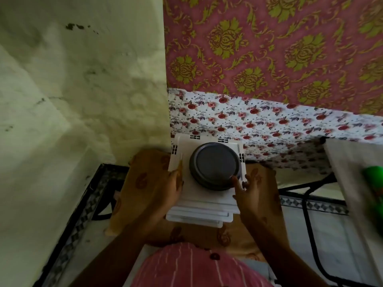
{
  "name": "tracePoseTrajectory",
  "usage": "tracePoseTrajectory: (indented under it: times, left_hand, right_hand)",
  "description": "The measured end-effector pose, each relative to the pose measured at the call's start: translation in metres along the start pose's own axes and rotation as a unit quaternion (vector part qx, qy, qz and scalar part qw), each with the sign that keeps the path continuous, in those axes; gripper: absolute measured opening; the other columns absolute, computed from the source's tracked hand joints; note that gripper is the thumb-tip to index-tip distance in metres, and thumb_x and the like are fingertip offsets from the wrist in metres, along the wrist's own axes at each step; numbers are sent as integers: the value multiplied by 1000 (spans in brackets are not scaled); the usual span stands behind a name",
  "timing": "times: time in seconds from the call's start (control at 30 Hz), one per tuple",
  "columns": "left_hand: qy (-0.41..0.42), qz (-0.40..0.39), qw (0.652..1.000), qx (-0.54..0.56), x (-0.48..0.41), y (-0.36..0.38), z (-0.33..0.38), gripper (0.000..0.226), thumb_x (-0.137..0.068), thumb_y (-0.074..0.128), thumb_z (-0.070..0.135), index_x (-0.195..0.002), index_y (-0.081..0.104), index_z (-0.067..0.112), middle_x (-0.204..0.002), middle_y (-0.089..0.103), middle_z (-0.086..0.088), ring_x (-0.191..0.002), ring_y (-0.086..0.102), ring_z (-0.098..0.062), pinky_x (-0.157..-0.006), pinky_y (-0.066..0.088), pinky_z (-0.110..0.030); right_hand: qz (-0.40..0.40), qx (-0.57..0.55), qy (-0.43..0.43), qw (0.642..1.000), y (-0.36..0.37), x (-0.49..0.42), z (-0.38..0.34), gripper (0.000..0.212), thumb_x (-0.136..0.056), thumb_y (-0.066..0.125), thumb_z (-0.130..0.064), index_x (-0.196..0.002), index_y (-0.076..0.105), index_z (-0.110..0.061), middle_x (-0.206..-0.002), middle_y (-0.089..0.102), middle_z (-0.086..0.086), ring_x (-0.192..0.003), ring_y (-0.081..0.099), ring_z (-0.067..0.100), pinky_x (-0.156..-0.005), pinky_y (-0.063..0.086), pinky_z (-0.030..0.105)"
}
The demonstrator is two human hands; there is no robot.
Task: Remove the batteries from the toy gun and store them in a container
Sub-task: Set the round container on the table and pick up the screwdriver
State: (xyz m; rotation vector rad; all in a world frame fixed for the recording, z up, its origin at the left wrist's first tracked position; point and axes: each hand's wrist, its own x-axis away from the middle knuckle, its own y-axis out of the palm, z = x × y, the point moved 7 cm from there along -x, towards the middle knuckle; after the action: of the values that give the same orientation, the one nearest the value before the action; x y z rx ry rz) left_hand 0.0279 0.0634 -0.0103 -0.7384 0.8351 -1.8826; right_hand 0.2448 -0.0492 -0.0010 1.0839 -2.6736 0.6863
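Note:
A round dark grey container with its lid on sits on top of a white plastic basket, held in front of my body. My left hand grips the basket's left edge. My right hand grips its right edge, and its thumb touches the container's rim. A blurred green object lies on a white surface at the far right; I cannot tell whether it is the toy gun. No batteries are visible.
A table with a floral cloth stands just beyond the basket, against pink patterned wallpaper. A pale stained wall is on the left. A black cable runs over the tiled floor at the right.

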Motion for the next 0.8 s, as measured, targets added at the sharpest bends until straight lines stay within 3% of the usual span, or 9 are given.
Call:
tracePoseTrajectory:
  times: [0.07,0.13,0.3,0.4,0.47,0.57,0.67,0.8]
  left_hand:
    - [-16,35,999,23,-4,-5,0,34,-90,57,30,-115,56,7,-104,65,-12,-94,62,-28,-74,48,-32]
    - [-52,32,998,9,-8,-5,0,40,-88,61,36,-111,55,4,-102,63,-12,-91,60,-28,-71,44,-30]
    - [-111,19,991,69,-14,-2,-2,24,-88,63,18,-105,58,3,-104,64,-12,-92,58,-21,-70,39,-23]
    - [-167,-5,971,169,-11,4,-7,31,-86,65,12,-113,58,-1,-112,63,-17,-99,57,-25,-75,40,-22]
    - [-179,-30,958,223,-6,7,-2,32,-87,62,8,-117,56,-3,-113,61,-18,-95,57,-23,-66,46,-16]
    - [-157,-78,948,265,1,10,18,22,-89,59,6,-110,60,2,-98,65,-12,-75,58,-11,-52,47,-7]
    - [-141,-119,940,286,9,19,41,26,-88,61,11,-114,60,5,-97,66,-7,-76,62,-10,-59,50,-16]
    - [-90,-186,937,283,22,44,89,22,-87,63,9,-109,62,8,-93,66,-4,-77,63,-10,-57,51,-13]
  right_hand:
    - [-72,-92,114,987,13,-2,11,67,-84,63,-34,-139,31,-15,-117,55,15,-88,61,24,-74,55,38]
    - [-108,-134,162,972,21,-1,12,64,-84,64,-30,-138,32,-16,-113,57,15,-82,64,24,-67,55,35]
    - [-87,-182,155,967,20,0,17,57,-85,64,-22,-136,40,-14,-95,63,12,-79,66,27,-68,59,34]
    - [-71,-183,134,971,9,7,18,48,-85,64,-21,-129,49,-10,-91,66,13,-78,67,31,-74,58,39]
    - [-61,-194,115,972,-3,16,19,37,-86,62,-19,-121,55,-10,-89,66,14,-78,67,33,-76,57,44]
    - [-41,-222,102,969,-27,32,25,24,-87,60,-18,-112,59,-17,-95,67,15,-83,68,32,-74,57,42]
    - [13,-246,97,964,-59,46,36,19,-86,62,-17,-105,62,-19,-97,68,15,-85,68,32,-72,58,41]
    - [99,-289,117,945,-110,72,61,23,-86,61,-16,-109,61,-19,-91,69,8,-80,68,27,-62,58,33]
